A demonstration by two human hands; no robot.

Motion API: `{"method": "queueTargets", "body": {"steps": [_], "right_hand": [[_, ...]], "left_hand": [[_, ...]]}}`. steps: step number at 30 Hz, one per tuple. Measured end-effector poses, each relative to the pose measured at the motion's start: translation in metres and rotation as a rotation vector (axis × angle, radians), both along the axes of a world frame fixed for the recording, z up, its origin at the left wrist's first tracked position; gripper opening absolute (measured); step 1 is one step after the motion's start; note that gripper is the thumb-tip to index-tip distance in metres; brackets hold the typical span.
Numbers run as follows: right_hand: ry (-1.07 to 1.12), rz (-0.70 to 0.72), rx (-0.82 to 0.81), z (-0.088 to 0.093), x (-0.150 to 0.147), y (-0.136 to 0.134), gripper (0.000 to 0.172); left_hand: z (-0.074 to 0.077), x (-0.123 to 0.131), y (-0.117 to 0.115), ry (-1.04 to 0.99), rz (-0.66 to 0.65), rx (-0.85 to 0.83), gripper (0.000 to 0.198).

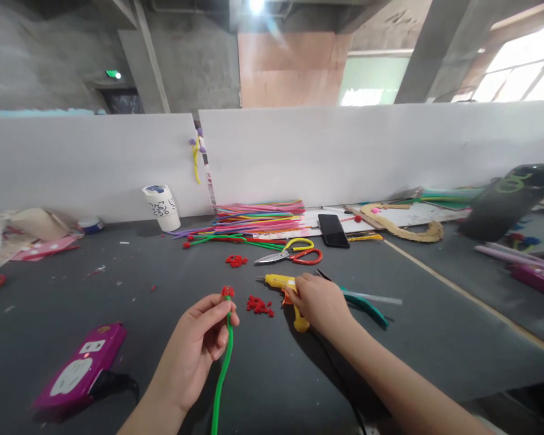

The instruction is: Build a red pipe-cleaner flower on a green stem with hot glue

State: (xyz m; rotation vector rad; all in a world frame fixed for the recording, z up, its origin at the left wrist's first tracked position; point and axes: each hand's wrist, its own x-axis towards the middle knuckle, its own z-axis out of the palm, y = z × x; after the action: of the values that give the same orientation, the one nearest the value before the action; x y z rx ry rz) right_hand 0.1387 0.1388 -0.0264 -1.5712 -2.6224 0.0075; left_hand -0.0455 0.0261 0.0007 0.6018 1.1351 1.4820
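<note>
My left hand (208, 332) is closed, pinching a green pipe cleaner (223, 380) near its top end. Small red fuzzy pieces (228, 292) sit at that tip, above my fingers. My right hand (320, 302) is wrapped over the body of a yellow hot glue gun (281, 281) with an orange trigger, its nozzle pointing left, low over the table or on it. A clear glue stick (376, 298) extends to the right behind that hand. Between my hands lies a pile of red snippets (259, 306), with a second red pile (236, 261) farther back.
Scissors (292, 254) with yellow and red handles lie beyond the glue gun. Teal-handled pliers (367, 308) rest at right. Bundled pipe cleaners (258, 220), a black phone (333, 231) and a white paper roll (163, 208) stand farther back. A purple power strip (84, 368) is at left.
</note>
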Motion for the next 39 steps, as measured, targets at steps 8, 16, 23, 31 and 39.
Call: {"method": "queueTargets", "body": {"steps": [8, 16, 23, 31, 39], "right_hand": [[0.019, 0.467, -0.033, -0.011, -0.026, 0.005, 0.026], [0.427, 0.350, -0.090, -0.004, -0.019, -0.001, 0.016], [0.865, 0.377, -0.225, 0.034, -0.002, -0.039, 0.020], [1.270, 0.295, -0.602, 0.044, 0.001, -0.058, 0.004], [1.073, 0.375, -0.373, 0.046, 0.003, -0.059, 0.014]], "left_hand": [[-0.002, 0.002, -0.001, 0.013, -0.036, -0.013, 0.015], [0.001, 0.008, -0.007, 0.019, -0.079, -0.052, 0.015], [0.003, 0.019, -0.015, -0.008, -0.140, -0.075, 0.017], [0.001, 0.026, -0.014, 0.017, -0.166, -0.102, 0.016], [-0.001, 0.028, -0.012, 0.114, -0.144, -0.131, 0.015]]}}
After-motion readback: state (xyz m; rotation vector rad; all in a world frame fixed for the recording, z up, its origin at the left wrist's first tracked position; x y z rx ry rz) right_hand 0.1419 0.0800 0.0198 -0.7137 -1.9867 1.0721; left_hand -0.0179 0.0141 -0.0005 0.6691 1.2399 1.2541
